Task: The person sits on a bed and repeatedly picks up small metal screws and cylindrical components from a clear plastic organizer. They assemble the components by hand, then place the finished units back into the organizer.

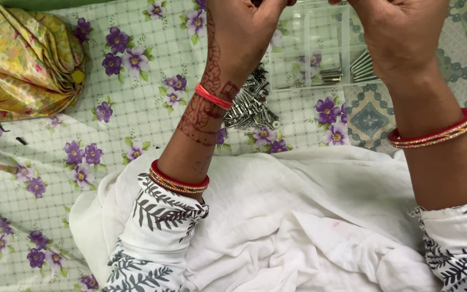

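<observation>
My left hand [244,32] and my right hand [401,32] are raised close to the camera at the top of the view, and their fingertips are cut off by the frame edge. What they hold cannot be seen. Under my left wrist lies a heap of silver metal screws [252,105] on the flowered sheet [98,162]. Behind the hands stands a clear plastic compartment box [320,48] with a few metal pins in its right cells. Both wrists wear red and gold bangles.
A white cloth [298,216] covers my lap at the bottom. A folded yellow floral fabric [22,59] lies at the upper left. A patterned green and white mat [368,116] shows at the right under the box.
</observation>
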